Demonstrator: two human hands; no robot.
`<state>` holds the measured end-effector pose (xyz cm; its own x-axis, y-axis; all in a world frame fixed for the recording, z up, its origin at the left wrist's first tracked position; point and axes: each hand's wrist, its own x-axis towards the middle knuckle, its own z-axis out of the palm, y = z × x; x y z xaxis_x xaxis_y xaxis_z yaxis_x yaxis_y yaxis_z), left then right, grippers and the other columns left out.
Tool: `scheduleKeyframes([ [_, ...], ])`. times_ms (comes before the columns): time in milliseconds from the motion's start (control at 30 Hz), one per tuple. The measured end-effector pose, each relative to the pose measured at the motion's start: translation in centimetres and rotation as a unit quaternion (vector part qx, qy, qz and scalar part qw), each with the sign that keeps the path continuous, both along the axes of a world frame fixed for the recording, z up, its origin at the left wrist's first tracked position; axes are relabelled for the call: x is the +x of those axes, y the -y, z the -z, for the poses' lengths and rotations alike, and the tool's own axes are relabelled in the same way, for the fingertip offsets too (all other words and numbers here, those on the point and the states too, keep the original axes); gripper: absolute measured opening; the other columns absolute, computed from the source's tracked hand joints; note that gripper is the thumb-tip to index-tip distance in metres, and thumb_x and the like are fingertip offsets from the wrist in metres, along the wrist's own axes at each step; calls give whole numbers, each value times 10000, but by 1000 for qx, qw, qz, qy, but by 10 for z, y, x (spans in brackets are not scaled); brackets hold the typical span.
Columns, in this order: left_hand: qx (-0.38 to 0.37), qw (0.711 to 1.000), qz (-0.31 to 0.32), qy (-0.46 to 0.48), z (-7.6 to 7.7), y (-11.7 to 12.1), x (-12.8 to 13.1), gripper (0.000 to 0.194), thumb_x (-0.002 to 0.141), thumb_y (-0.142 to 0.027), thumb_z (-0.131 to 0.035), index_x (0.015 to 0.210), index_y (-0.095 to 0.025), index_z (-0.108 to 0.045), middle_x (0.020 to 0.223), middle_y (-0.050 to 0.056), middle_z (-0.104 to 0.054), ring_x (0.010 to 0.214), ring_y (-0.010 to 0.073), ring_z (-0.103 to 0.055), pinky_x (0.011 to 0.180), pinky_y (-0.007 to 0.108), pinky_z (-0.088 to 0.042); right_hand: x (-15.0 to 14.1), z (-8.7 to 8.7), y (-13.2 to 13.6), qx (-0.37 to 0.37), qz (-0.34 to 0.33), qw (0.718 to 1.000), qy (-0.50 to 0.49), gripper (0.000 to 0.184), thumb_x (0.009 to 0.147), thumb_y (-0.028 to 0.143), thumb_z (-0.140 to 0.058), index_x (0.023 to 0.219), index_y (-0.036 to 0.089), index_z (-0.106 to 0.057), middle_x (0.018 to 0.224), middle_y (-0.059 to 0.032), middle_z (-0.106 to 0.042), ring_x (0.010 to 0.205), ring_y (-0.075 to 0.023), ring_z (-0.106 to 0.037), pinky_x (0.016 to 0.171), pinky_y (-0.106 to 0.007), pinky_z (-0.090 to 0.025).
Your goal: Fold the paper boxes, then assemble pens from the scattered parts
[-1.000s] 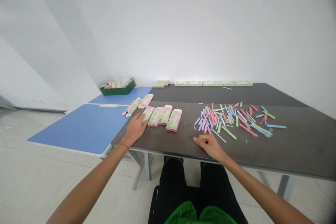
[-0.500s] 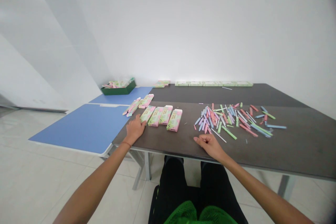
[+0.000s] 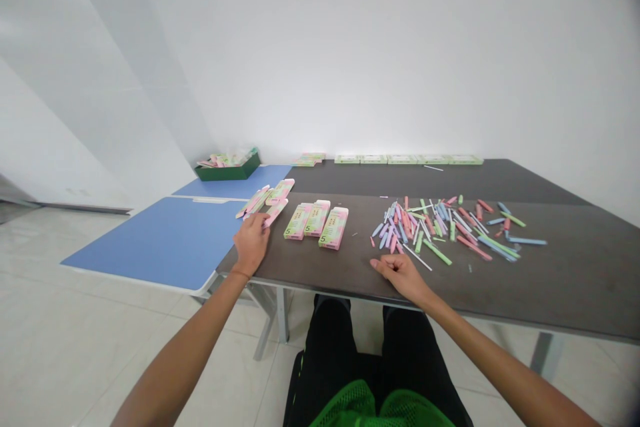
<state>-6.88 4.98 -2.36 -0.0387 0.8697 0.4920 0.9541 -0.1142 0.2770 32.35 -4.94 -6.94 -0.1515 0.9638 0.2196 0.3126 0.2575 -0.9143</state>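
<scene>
Near edge of the dark table (image 3: 560,283) first: right hand (image 3: 401,275) rests on it, fingers curled closed, nothing in them. Nearest item is a loose white stick (image 3: 417,257), just ahead of the fingertips; behind that, a scattered pile of pastel pink, blue and green sticks (image 3: 443,227), possibly pen parts, too small to be sure.

Left hand (image 3: 251,245) sits at the table's left edge, fingers over the near end of a tilted pink-and-green carton (image 3: 274,213). Contact is clear, but can't tell if it's gripped or only pressed.

Right of that hand, three cartons marked 5 (image 3: 317,218) lie side by side, apart from it. Two more cartons (image 3: 256,201) lie at the left edge, by the blue tabletop (image 3: 150,243).

Far edge: row of flat green boxes (image 3: 407,159). Far left: green tray (image 3: 227,172) holding more cartons.
</scene>
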Motion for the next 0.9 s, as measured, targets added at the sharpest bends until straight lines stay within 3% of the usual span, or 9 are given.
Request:
scheduleKeyframes([
  [300,-50,982,163,-80,8,-1,-12,269,986,-239,-538,1192,-264,-709,1289,84,-707,1252,270,-601,1080,401,-467,0,1,-1,-8,-3,1000,1,656,886,721,-567,550,229,-291,551,59,-224,529,-100,-222,526,-287,-171],
  [667,-52,967,235,-78,10,-1,-20,284,1009,-300,-525,1206,-237,-720,1296,102,-710,1236,263,-627,1115,431,-478,1,1,-2,7,-5,1000,6,656,892,715,-558,542,230,-289,539,56,-228,523,-103,-225,522,-288,-176],
  [900,-21,969,240,-53,10,3,-18,371,1000,-189,-411,1263,-207,-671,1335,110,-674,1300,236,-589,1170,439,-449,0,2,-2,10,-3,1000,2,657,898,695,-568,545,230,-268,549,59,-211,532,-101,-220,534,-293,-170],
])
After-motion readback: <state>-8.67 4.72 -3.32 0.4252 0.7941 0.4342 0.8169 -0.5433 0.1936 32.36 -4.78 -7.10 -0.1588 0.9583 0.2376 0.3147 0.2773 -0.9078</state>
